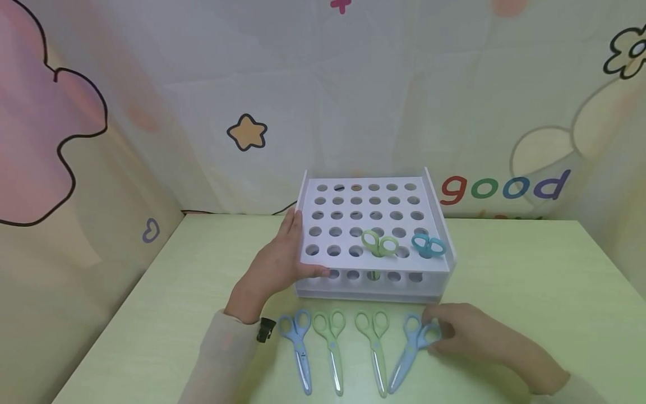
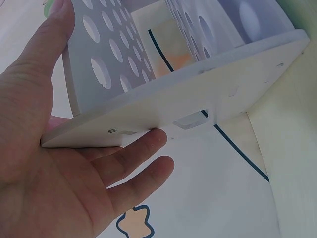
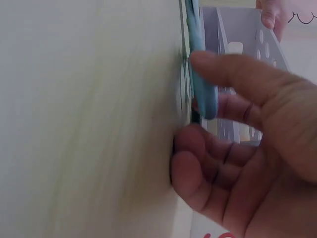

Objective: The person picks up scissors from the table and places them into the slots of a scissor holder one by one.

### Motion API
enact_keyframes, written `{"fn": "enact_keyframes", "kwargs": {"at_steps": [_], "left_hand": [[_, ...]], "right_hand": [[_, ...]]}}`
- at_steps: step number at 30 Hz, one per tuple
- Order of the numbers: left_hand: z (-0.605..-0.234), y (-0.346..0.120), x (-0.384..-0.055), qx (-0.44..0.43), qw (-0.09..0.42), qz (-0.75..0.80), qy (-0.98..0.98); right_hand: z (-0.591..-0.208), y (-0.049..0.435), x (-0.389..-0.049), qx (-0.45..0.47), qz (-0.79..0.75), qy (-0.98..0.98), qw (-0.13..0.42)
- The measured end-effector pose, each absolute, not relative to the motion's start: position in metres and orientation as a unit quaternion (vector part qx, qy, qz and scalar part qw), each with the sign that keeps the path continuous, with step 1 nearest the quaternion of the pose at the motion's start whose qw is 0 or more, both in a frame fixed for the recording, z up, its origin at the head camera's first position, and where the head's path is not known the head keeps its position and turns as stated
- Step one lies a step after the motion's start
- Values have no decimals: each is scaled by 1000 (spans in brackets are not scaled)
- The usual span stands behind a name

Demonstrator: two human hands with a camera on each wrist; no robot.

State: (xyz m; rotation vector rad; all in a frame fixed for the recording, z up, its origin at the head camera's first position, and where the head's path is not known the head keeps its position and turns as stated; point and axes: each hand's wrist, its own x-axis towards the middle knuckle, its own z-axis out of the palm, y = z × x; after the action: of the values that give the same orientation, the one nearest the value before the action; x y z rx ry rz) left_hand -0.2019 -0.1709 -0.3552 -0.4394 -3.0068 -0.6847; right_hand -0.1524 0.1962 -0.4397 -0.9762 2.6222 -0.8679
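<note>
The left hand grips the rack while the right hand pinches the right-hand blue scissors by the handle, best held firmly against twisting.

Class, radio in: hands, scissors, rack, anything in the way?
Left hand grips white rack, left side. Right hand pinches rightmost blue scissors. Rack's front row partly taken: green scissors, teal scissors.

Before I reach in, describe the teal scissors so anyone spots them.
On the table stands a white holed rack. In the head view, the teal scissors sit handles-up at its top's near right corner. Their teal handles set them apart from the light-green scissors to their left.
</note>
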Motion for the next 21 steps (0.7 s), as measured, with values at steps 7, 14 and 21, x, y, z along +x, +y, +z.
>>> {"fn": "enact_keyframes", "kwargs": {"at_steps": [7, 14, 21], "left_hand": [[-356, -172, -202, -141, 12, -219, -966], [-356, -172, -203, -138, 11, -223, -965], [-356, -171, -203, -131, 8, -226, -965]], "right_hand": [[-436, 204, -154, -365, -327, 866, 92], [-423, 210, -154, -362, -352, 859, 77], [-408, 211, -151, -344, -357, 864, 84]]}}
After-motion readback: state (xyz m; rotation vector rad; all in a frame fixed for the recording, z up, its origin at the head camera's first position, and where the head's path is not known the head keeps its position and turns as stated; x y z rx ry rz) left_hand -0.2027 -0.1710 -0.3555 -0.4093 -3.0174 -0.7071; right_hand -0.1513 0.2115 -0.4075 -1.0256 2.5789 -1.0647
